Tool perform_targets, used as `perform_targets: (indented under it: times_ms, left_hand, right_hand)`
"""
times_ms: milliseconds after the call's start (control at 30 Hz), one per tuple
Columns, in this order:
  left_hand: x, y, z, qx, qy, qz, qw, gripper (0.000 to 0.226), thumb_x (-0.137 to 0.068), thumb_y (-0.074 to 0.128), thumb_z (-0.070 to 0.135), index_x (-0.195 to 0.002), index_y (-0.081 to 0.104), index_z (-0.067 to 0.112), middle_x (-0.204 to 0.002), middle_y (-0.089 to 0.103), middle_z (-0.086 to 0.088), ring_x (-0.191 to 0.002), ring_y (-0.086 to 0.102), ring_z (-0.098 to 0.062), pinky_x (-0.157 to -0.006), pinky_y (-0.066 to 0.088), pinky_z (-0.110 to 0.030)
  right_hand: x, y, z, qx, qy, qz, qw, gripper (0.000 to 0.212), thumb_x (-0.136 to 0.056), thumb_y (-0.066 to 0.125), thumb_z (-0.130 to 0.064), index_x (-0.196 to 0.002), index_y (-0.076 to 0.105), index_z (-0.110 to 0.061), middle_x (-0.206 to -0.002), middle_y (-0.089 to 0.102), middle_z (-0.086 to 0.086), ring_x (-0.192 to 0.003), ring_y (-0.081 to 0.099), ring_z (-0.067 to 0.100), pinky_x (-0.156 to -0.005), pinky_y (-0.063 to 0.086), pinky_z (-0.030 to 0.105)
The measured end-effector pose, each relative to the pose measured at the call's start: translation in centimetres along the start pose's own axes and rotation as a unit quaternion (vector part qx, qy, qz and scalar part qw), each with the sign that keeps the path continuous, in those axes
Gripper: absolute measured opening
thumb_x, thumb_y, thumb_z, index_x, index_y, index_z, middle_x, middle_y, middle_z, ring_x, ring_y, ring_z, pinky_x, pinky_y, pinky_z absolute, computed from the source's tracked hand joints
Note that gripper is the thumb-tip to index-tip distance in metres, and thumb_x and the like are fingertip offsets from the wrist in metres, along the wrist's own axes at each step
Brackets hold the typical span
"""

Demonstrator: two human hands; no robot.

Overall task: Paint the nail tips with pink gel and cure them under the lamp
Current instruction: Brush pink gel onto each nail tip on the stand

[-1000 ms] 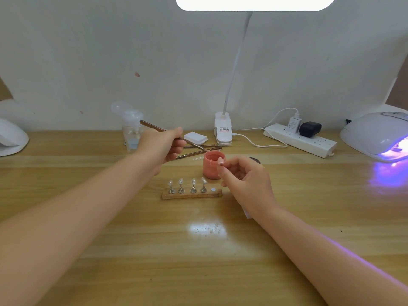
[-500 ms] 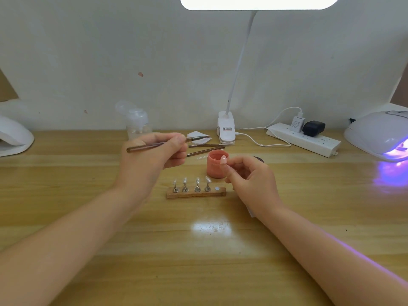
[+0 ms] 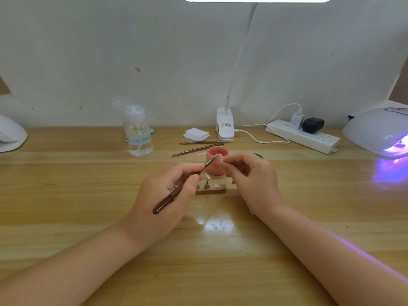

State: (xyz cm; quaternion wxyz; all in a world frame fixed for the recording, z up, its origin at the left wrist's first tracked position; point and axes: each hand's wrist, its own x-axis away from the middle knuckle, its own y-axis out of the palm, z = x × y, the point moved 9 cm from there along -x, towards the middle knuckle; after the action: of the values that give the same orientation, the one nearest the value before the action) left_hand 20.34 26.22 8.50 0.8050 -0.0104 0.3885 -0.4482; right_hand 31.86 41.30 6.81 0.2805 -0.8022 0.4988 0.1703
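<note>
Head view: a person works at a wooden bench (image 3: 66,217) against a pale wall, both forearms reaching in from the lower edge. The left hand (image 3: 164,195) grips a dark-handled gel brush (image 3: 183,186) between thumb and fingers, its handle slanting down to the left and its bristle end raised toward a small pink-coated nail tip (image 3: 220,159). The right hand (image 3: 254,184) pinches that nail tip between thumb and forefinger, the other fingers curled; brush end and nail tip meet or nearly meet just in front of the open pink gel jar (image 3: 217,164), which stands on the bench just behind the hands.

Below the jar lies a small wooden nail-tip stand (image 3: 213,191), partly hidden by the left hand; two metal pegs show, one bearing a clear nail tip (image 3: 207,177), and a bare round magnet spot sits at the stand's right end.

Behind the jar two spare brushes (image 3: 198,149) lie on the bench, near a stack of white wipes (image 3: 196,133). A clear pump bottle (image 3: 138,133) stands to the left. A white clip-on desk lamp (image 3: 225,124) rises at centre rear, its lit head at the top edge. To its right lies a white power strip (image 3: 309,138) with two plugs. At far right a white curing lamp (image 3: 379,131) glows violet onto the bench. A second white device (image 3: 10,135) sits at far left, cut off by the edge.
</note>
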Motion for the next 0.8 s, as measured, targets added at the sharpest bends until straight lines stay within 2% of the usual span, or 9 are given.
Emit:
perform_targets:
  times_ms: [133, 233, 367, 500, 600, 667, 800]
  left_hand:
    - [0.08, 0.04, -0.17, -0.009, -0.002, 0.001, 1.000, 0.024, -0.091, 0.050, 0.036, -0.107, 0.067, 0.042, -0.099, 0.072, 0.013, -0.098, 0.070, -0.015, -0.084, 0.056, -0.044]
    - [0.30, -0.22, -0.41, 0.010, -0.017, 0.008, 1.000, 0.023, -0.088, 0.048, 0.035, -0.100, 0.067, 0.031, -0.093, 0.072, 0.009, -0.091, 0.071, -0.015, -0.079, 0.057, -0.046]
    - [0.28, -0.49, -0.03, 0.032, -0.015, 0.032, 0.999, 0.024, -0.090, 0.048, 0.035, -0.104, 0.066, 0.028, -0.093, 0.073, 0.007, -0.089, 0.070, -0.014, -0.078, 0.057, -0.040]
    - [0.10, 0.02, -0.14, 0.028, -0.020, 0.016, 0.999, 0.025, -0.091, 0.049, 0.036, -0.108, 0.066, 0.031, -0.096, 0.073, 0.008, -0.094, 0.070, -0.016, -0.083, 0.057, -0.040]
    - [0.23, 0.08, -0.21, 0.028, -0.014, 0.006, 0.999, 0.026, -0.089, 0.048, 0.031, -0.101, 0.069, 0.025, -0.093, 0.073, 0.010, -0.092, 0.071, -0.010, -0.080, 0.057, -0.031]
    - [0.26, -0.22, -0.18, 0.036, -0.013, 0.019, 0.999, 0.025, -0.089, 0.047, 0.030, -0.100, 0.069, 0.025, -0.091, 0.073, 0.010, -0.089, 0.071, -0.008, -0.077, 0.057, -0.025]
    - [-0.02, -0.31, 0.03, 0.035, -0.012, 0.031, 0.999, 0.027, -0.093, 0.048, 0.035, -0.111, 0.067, 0.028, -0.096, 0.073, 0.011, -0.093, 0.070, -0.012, -0.081, 0.057, -0.032]
  right_hand:
    - [0.01, -0.01, -0.19, 0.001, -0.011, -0.003, 1.000, 0.012, -0.084, 0.073, -0.008, -0.088, 0.072, -0.019, -0.070, 0.067, -0.021, -0.069, 0.065, -0.004, -0.067, 0.051, 0.017]
    - [0.03, 0.15, -0.21, -0.005, -0.013, -0.012, 1.000, 0.010, -0.084, 0.071, -0.005, -0.088, 0.071, -0.015, -0.066, 0.066, -0.026, -0.067, 0.064, -0.007, -0.065, 0.048, 0.011]
    - [-0.04, 0.11, -0.23, 0.011, -0.017, -0.003, 1.000, 0.009, -0.083, 0.073, -0.007, -0.089, 0.073, -0.014, -0.076, 0.069, -0.013, -0.073, 0.066, 0.004, -0.070, 0.054, 0.026]
    - [-0.01, 0.15, -0.52, 0.017, -0.031, -0.004, 0.999, 0.011, -0.083, 0.073, -0.006, -0.088, 0.073, -0.015, -0.072, 0.067, -0.018, -0.071, 0.065, -0.003, -0.068, 0.052, 0.018]
    - [0.00, 0.27, -0.48, 0.012, -0.031, -0.012, 0.999, 0.009, -0.084, 0.071, -0.004, -0.088, 0.072, -0.011, -0.067, 0.067, -0.024, -0.068, 0.064, -0.007, -0.066, 0.048, 0.012]
    - [-0.01, 0.28, -0.47, 0.015, -0.031, -0.010, 0.999, 0.008, -0.084, 0.071, -0.005, -0.088, 0.072, -0.011, -0.065, 0.066, -0.023, -0.068, 0.064, -0.005, -0.066, 0.048, 0.015]
    - [0.01, 0.29, -0.71, 0.021, -0.038, -0.008, 0.999, 0.009, -0.083, 0.072, -0.005, -0.087, 0.073, -0.013, -0.069, 0.066, -0.017, -0.069, 0.064, -0.001, -0.069, 0.052, 0.024]
